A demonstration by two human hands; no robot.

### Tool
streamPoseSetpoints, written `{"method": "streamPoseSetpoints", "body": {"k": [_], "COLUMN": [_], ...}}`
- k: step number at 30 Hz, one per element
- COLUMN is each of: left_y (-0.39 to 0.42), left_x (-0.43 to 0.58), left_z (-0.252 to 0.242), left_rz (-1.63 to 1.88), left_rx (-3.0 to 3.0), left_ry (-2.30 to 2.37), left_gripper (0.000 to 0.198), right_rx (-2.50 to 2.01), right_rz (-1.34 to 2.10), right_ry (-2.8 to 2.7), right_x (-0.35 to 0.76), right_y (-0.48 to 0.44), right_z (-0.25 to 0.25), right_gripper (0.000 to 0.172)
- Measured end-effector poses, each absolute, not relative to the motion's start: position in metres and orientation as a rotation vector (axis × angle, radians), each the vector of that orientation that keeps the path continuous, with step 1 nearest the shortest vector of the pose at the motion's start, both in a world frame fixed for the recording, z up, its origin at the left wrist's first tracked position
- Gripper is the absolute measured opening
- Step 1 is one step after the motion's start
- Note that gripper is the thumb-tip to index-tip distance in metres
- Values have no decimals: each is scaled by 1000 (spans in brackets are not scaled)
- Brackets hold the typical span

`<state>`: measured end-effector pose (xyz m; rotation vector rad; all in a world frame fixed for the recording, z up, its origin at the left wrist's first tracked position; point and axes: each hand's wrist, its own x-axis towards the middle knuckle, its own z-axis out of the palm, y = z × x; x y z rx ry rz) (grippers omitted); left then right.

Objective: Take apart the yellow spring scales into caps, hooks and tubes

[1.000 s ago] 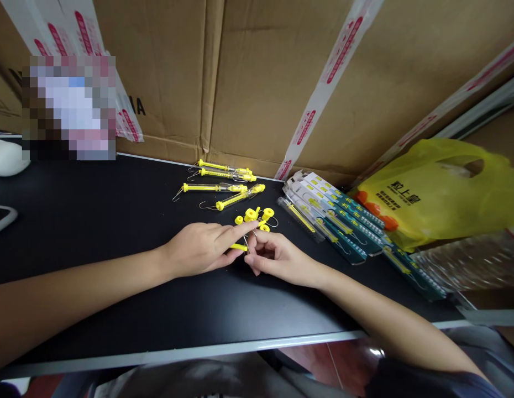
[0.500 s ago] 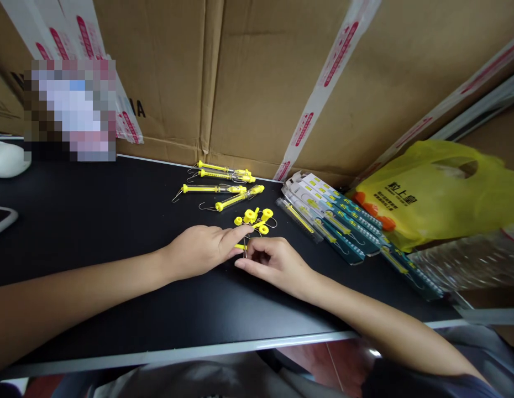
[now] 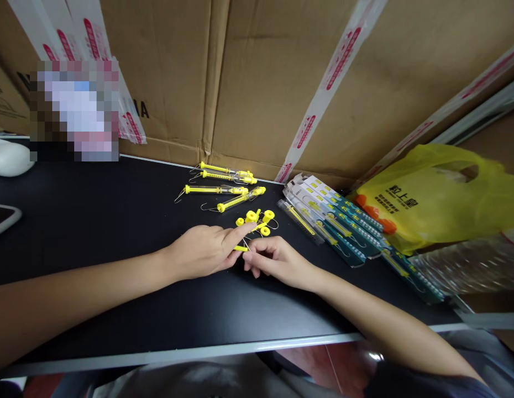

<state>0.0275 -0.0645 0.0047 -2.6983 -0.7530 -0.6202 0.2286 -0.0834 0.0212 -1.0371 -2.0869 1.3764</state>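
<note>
My left hand (image 3: 205, 251) is closed on a thin yellow rod (image 3: 240, 249), whose tip sticks out past the fingers. My right hand (image 3: 279, 261) pinches a thin metal hook (image 3: 246, 243) at the end of that rod, thumb and forefinger together. Most of the rod is hidden under the left hand. Just beyond the fingertips lie loose yellow caps and rings (image 3: 252, 216) with wire hooks. Behind them several yellow tubular spring scales (image 3: 215, 189), with hooks at their ends, lie on the black table (image 3: 190, 315).
At the right are several printed spring scale boxes (image 3: 344, 221) and a clear tube pack (image 3: 300, 220). A yellow plastic bag (image 3: 439, 188) with orange things inside stands behind them. Large cardboard boxes (image 3: 257, 83) line the back. A white-edged device (image 3: 4, 218) and a white rounded object (image 3: 10, 157) lie left.
My right hand has closed its thumb and forefinger onto the metal hook and turned slightly. The hook has tilted. The left hand has hardly moved, and the whole view has shifted a little.
</note>
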Motion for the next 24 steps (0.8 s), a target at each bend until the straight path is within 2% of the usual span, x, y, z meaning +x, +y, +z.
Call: {"method": "streamPoseSetpoints", "body": {"k": [8,13,18,24], "left_y": [-66,-69,-69,-69], "left_x": [26,26,26,25], "left_z": [4,5,7,6], "left_rz": [-599,-570,-628,-641], "left_rx": [-2684,-2730,-2641,-2583], "left_ry": [-845,-881,-700,-629], "left_gripper": [41,40,37,38], "right_rx": [-1041,-1072,-1090,-1056], "right_rz": [1507,1469,1441,1238], "right_ry": [-1994,-2037,-2039,-2126], "right_x": [230,229,227,226], "right_y": [-81,-85,-90,-94], "right_z": [24,22,17,17], "right_gripper": [37,42,45,43]}}
